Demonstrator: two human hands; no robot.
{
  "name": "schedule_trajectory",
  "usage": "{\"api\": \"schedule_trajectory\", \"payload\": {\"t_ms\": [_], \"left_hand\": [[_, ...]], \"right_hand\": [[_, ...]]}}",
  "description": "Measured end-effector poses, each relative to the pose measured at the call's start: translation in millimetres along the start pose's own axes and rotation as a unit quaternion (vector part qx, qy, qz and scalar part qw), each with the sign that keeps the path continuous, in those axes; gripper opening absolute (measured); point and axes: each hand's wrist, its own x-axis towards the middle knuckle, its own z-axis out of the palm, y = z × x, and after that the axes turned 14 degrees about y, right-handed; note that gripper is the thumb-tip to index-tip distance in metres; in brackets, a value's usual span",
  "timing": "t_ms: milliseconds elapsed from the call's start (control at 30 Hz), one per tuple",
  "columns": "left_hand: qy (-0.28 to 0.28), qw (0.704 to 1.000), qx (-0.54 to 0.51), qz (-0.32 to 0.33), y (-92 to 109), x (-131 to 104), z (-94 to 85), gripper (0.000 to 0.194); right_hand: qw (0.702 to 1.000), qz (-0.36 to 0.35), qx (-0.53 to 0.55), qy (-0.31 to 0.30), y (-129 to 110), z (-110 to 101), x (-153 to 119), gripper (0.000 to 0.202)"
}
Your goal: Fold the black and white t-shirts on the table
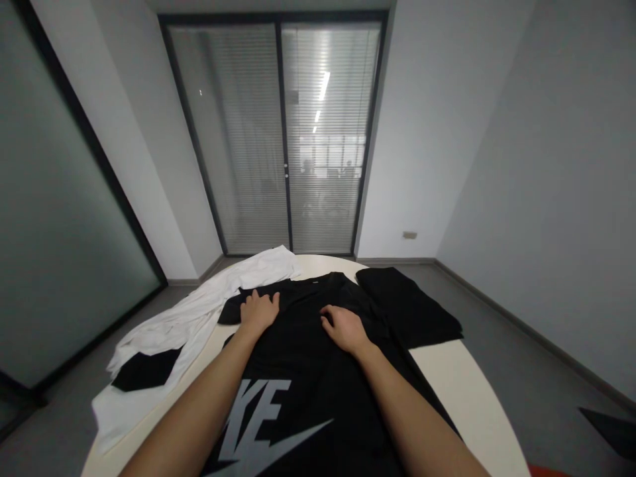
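A black T-shirt (303, 351) with grey lettering and a swoosh lies spread on a pale table (477, 391), its collar at the far side. My left hand (259, 310) rests on its upper left part near the sleeve, fingers apart, holding nothing. On the upper right part lies my right hand (344, 327), its fingers curved and loosely bent over the cloth; I cannot make out any fabric between them.
White clothing (199, 308) with a black patch (148, 370) is heaped along the table's left side. A folded black garment (410, 308) lies at the right. Beyond the table stand glass doors with blinds (322, 199).
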Motion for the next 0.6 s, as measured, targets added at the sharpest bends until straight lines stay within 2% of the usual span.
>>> {"api": "schedule_trajectory", "payload": {"t_ms": [167, 300, 500, 600], "left_hand": [[-0.028, 0.998, 0.000, 0.048, -14.3, 25.1, 8.2, 0.037], [-0.013, 0.998, -0.010, 0.061, -19.4, 31.8, 8.5, 0.030], [0.115, 0.992, -0.017, 0.043, -15.3, 31.7, -7.8, 0.052], [0.096, 0.995, -0.006, 0.040, -11.2, 28.9, -10.5, 0.061]], "right_hand": [[1.000, 0.010, 0.009, -0.002, 0.4, -2.5, 1.1, 0.026], [1.000, 0.021, 0.017, -0.011, 0.0, -4.6, 1.6, 0.026], [1.000, -0.011, 0.012, 0.011, -2.3, -5.4, 1.1, 0.025], [0.998, -0.010, -0.029, 0.048, -4.3, -2.7, 0.6, 0.030]]}}
